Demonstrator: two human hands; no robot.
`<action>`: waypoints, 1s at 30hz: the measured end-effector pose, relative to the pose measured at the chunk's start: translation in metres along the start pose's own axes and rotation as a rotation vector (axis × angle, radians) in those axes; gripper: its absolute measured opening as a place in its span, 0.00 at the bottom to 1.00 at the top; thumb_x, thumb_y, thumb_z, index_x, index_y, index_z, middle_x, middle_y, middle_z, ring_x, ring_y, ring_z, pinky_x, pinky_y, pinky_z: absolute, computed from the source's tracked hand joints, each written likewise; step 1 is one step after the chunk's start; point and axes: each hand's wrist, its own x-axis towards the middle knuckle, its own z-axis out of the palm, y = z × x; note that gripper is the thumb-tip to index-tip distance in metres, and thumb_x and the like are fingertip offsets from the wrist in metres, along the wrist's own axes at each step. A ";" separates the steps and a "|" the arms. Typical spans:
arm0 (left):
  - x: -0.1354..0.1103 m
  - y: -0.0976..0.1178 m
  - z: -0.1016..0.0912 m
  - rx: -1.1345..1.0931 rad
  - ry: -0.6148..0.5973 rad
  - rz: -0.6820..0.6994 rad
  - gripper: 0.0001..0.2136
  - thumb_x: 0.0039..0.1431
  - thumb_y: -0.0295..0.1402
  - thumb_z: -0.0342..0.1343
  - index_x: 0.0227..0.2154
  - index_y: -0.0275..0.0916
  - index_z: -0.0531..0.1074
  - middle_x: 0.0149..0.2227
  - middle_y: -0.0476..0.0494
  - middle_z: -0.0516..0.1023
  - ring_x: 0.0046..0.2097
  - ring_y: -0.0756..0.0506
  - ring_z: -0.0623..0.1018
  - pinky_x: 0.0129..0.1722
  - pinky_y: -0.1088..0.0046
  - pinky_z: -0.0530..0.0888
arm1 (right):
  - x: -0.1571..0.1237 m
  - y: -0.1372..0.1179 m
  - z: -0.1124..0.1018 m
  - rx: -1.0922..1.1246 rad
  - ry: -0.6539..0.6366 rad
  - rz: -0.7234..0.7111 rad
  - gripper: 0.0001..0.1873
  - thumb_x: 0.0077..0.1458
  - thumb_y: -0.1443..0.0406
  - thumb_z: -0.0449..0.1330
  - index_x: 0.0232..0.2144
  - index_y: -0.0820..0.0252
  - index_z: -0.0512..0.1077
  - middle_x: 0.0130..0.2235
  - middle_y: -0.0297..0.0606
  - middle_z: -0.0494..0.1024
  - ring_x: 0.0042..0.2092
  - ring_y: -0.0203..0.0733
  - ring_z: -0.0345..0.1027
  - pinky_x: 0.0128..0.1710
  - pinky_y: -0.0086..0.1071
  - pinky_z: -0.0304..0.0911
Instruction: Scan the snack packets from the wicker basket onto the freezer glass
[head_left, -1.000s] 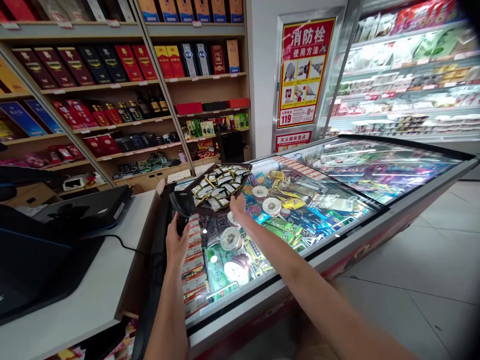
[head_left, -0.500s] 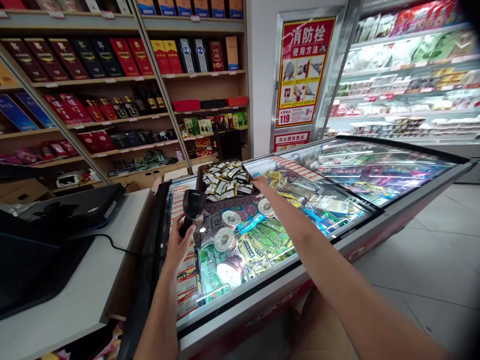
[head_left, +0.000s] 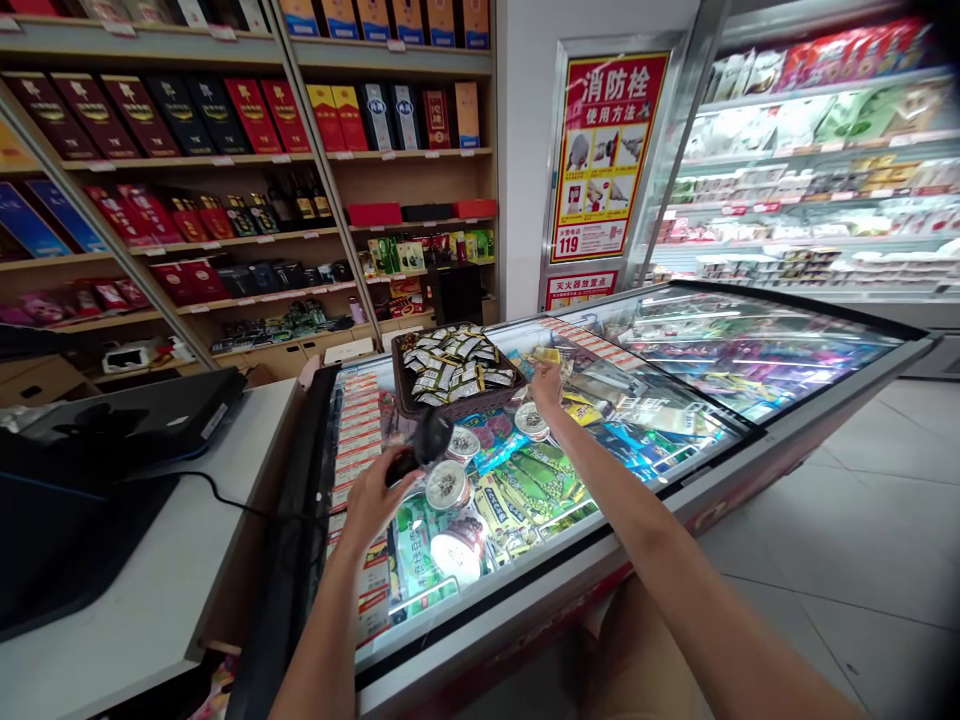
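Observation:
My left hand (head_left: 376, 490) is wrapped round the grip of a black barcode scanner (head_left: 433, 436), its head slightly blurred and tilted to the right above the freezer's glass. Just right of the dark woven basket (head_left: 457, 403), my right hand (head_left: 546, 388) is closed, fingers drawn together. Whatever it pinches, if anything, cannot be made out. The basket stands on the glass, heaped with small black, white and gold packets (head_left: 454, 362). Under the glass near my hands lie round white-lidded tubs (head_left: 448, 484) and green ice-pop packets (head_left: 536, 474).
The chest freezer (head_left: 720, 462) stretches away to the right. A counter (head_left: 142, 560) with a dark screen device (head_left: 135, 410) and a cable stands at left. Shelves of boxed goods (head_left: 176, 112), a red-and-yellow poster (head_left: 611, 150) and a lit display fridge (head_left: 817, 170) line the back.
My right hand has left the basket's right edge and sits slightly right of it, fingers closed. The left hand has swung the scanner right and down, towards the basket's front.

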 end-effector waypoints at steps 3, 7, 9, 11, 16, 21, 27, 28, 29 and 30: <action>-0.003 0.006 0.018 0.424 -0.105 0.225 0.17 0.59 0.45 0.59 0.48 0.44 0.75 0.45 0.40 0.82 0.48 0.35 0.78 0.49 0.58 0.68 | -0.007 0.017 -0.006 -0.008 0.014 0.097 0.16 0.59 0.59 0.49 0.45 0.61 0.63 0.45 0.49 0.74 0.46 0.52 0.69 0.47 0.43 0.61; -0.005 0.013 0.039 0.523 -0.156 0.312 0.16 0.64 0.44 0.55 0.50 0.43 0.74 0.43 0.39 0.82 0.47 0.36 0.77 0.49 0.57 0.67 | -0.029 0.027 -0.019 0.065 -0.040 0.054 0.16 0.56 0.57 0.53 0.45 0.58 0.63 0.45 0.45 0.75 0.45 0.50 0.70 0.48 0.43 0.62; -0.008 0.014 0.045 0.526 -0.142 0.298 0.17 0.64 0.45 0.54 0.50 0.42 0.74 0.43 0.37 0.81 0.47 0.35 0.76 0.49 0.56 0.67 | -0.041 0.025 -0.025 0.101 -0.079 0.001 0.17 0.55 0.56 0.55 0.44 0.57 0.63 0.46 0.43 0.75 0.43 0.46 0.71 0.47 0.41 0.64; -0.011 0.015 0.049 0.512 -0.124 0.276 0.19 0.63 0.47 0.53 0.50 0.40 0.74 0.44 0.34 0.79 0.47 0.34 0.76 0.49 0.55 0.67 | -0.054 0.018 -0.033 0.132 -0.143 -0.046 0.18 0.54 0.54 0.56 0.44 0.56 0.64 0.45 0.41 0.76 0.39 0.43 0.71 0.43 0.39 0.66; -0.010 0.025 0.048 0.379 -0.057 0.214 0.24 0.60 0.53 0.54 0.47 0.38 0.74 0.47 0.30 0.78 0.50 0.31 0.75 0.55 0.49 0.64 | -0.083 -0.018 -0.054 0.247 -0.380 -0.074 0.22 0.55 0.44 0.56 0.35 0.56 0.69 0.28 0.33 0.73 0.26 0.36 0.65 0.25 0.29 0.61; 0.029 0.068 0.035 0.131 0.028 0.091 0.23 0.65 0.55 0.41 0.32 0.42 0.70 0.33 0.42 0.77 0.34 0.43 0.76 0.35 0.65 0.72 | -0.100 -0.085 -0.072 0.519 -0.757 0.146 0.33 0.53 0.36 0.54 0.18 0.58 0.62 0.14 0.25 0.51 0.15 0.28 0.42 0.14 0.25 0.40; 0.081 0.155 0.009 -0.771 -0.070 -0.196 0.30 0.58 0.67 0.34 0.17 0.45 0.43 0.16 0.58 0.44 0.14 0.55 0.48 0.14 0.76 0.51 | -0.104 -0.157 -0.091 0.852 -1.098 0.346 0.36 0.57 0.33 0.42 0.17 0.55 0.46 0.13 0.22 0.43 0.13 0.27 0.34 0.11 0.24 0.36; 0.087 0.165 0.005 -0.896 -0.157 -0.240 0.32 0.55 0.68 0.36 0.16 0.44 0.42 0.15 0.59 0.43 0.14 0.56 0.47 0.13 0.77 0.50 | -0.103 -0.163 -0.092 0.873 -1.118 0.365 0.35 0.58 0.34 0.41 0.18 0.54 0.45 0.13 0.22 0.42 0.13 0.27 0.34 0.11 0.24 0.36; 0.092 0.171 0.003 -0.984 -0.239 -0.282 0.33 0.54 0.69 0.37 0.15 0.44 0.42 0.14 0.59 0.42 0.13 0.56 0.47 0.12 0.77 0.48 | -0.102 -0.167 -0.092 0.883 -1.132 0.380 0.35 0.58 0.34 0.41 0.18 0.54 0.44 0.13 0.22 0.42 0.13 0.27 0.35 0.11 0.24 0.37; 0.097 0.173 0.003 -1.056 -0.308 -0.320 0.33 0.53 0.70 0.37 0.14 0.44 0.42 0.13 0.58 0.43 0.12 0.57 0.47 0.12 0.78 0.48 | -0.100 -0.168 -0.090 0.884 -1.143 0.392 0.35 0.58 0.34 0.40 0.18 0.54 0.44 0.12 0.22 0.42 0.13 0.27 0.35 0.11 0.24 0.37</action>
